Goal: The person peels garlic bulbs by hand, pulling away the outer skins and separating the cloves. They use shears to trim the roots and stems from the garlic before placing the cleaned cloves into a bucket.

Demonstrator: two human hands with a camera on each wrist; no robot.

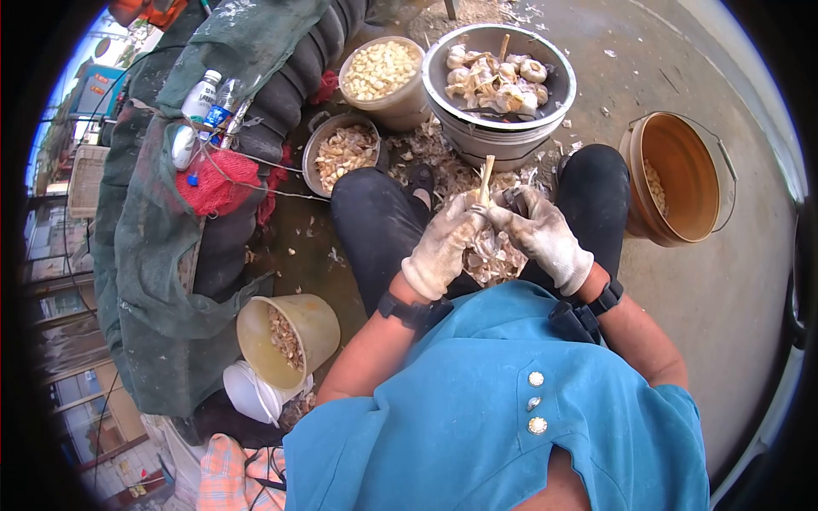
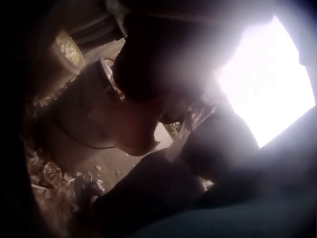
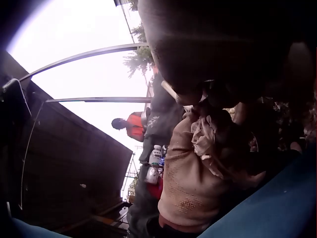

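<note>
Both hands wear whitish work gloves and meet between the knees. A head of garlic is gripped between them, mostly hidden by the fingers; its pale stem [image 1: 486, 177] sticks up. My left hand [image 1: 445, 244] holds it from the left, its glove [image 3: 184, 178] large in the right wrist view. My right hand [image 1: 547, 238] pinches it from the right, with something small and dark [image 1: 515, 201] at its fingers; I cannot tell what that is. Loose papery skin [image 3: 204, 138] hangs by the fingers in the right wrist view. The left wrist view is dark, its hands mere silhouettes.
Ahead stands a bucket topped by a basin [image 1: 430, 77] of garlic heads. Left of it are a tub [image 1: 409, 104] of peeled cloves and a pot [image 1: 313, 170] of loose cloves. A brown bucket [image 1: 694, 183] stands right, a cream bucket [image 1: 319, 328] lower left. Skins [image 1: 498, 260] litter the ground.
</note>
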